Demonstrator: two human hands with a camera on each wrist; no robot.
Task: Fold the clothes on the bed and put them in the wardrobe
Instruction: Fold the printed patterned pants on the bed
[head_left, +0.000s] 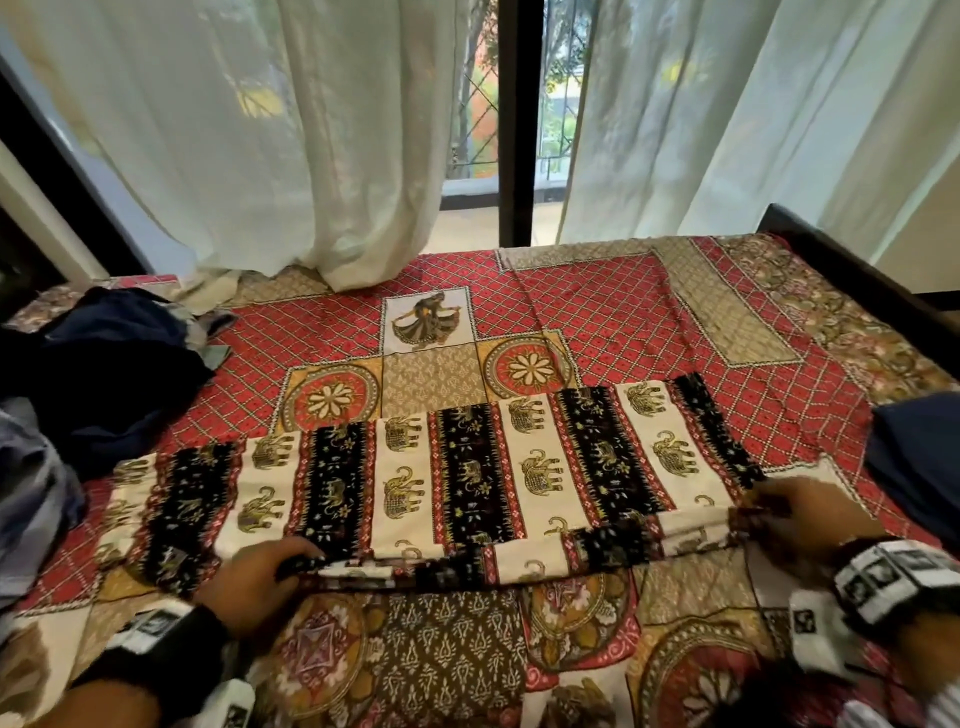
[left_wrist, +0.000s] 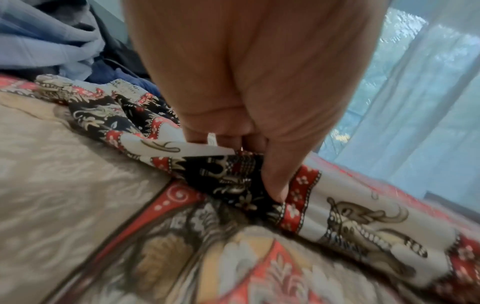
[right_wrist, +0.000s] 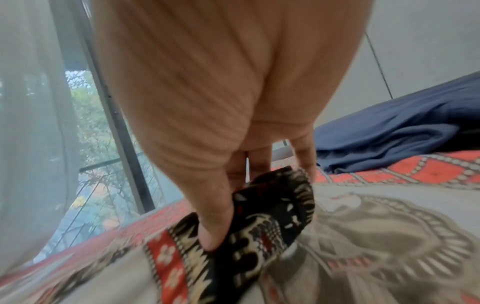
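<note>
Elephant-print cloth (head_left: 441, 467) near edge pinched, left hand (head_left: 254, 577), right hand (head_left: 800, 514) (bedspread (head_left: 597, 312) beyond)

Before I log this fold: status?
Left hand and right hand pinch elephant-print cloth's near edge. Cloth flat on bed. Unfolded clothes left.

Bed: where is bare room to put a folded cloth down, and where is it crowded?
Free: the red sheet between the elephant cloth and the curtains, and the strip nearest the person, between both hands. Crowded: the left edge under the dark pile; the right edge by the blue garment.
</note>
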